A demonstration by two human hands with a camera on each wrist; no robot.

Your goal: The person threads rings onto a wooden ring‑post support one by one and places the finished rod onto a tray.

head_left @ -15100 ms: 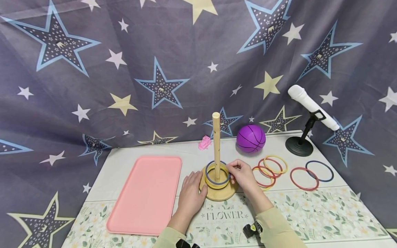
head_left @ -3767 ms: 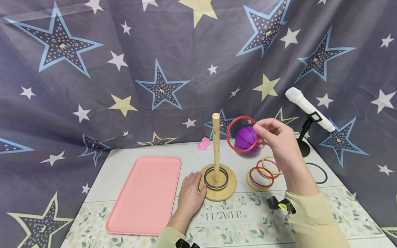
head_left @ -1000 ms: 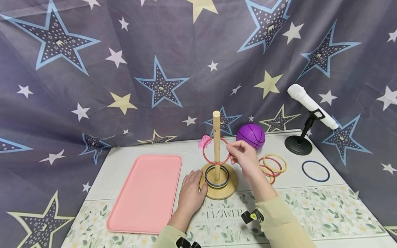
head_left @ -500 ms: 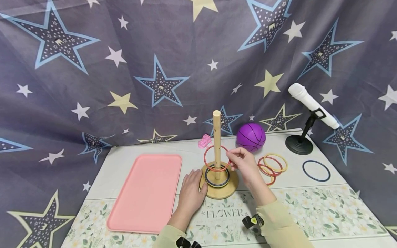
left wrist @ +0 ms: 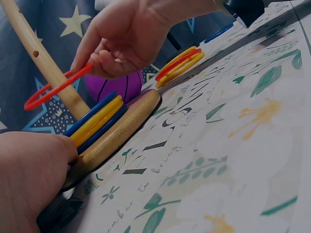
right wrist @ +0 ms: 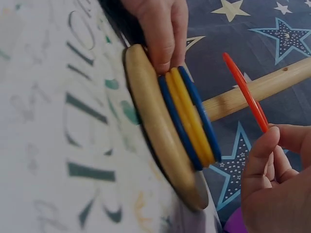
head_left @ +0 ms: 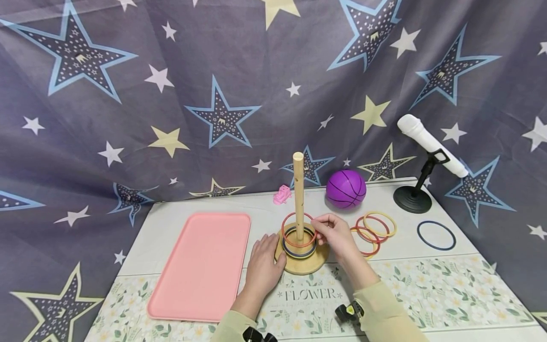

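Observation:
A wooden peg [head_left: 298, 190] stands upright on a round wooden base [head_left: 301, 269]. My right hand [head_left: 337, 237] pinches the right edge of a red ring [right wrist: 245, 92] between thumb and fingers. That ring encircles the peg, tilted and above the stack, as both wrist views show. Stacked around the peg's foot are a blue ring [right wrist: 200, 116] on top, yellow rings [right wrist: 187, 119] in the middle and another blue ring [right wrist: 179, 121] beneath. My left hand [head_left: 266, 266] rests against the base's left edge, its fingers extended; in the right wrist view its fingertips touch the stack's side.
Several loose red and yellow rings [head_left: 391, 223] overlap right of the base, with a single blue ring [head_left: 455, 238] beyond them. Behind are a purple ball [head_left: 346, 189], a pink trinket [head_left: 282, 194] and a white microphone [head_left: 431, 145] on a black stand. A pink tray [head_left: 201, 266] lies left.
Earlier my right hand was at a blue ring by the base. It then brought the red ring from the right, over the peg, and has lowered it towards the stack. My left hand stayed put.

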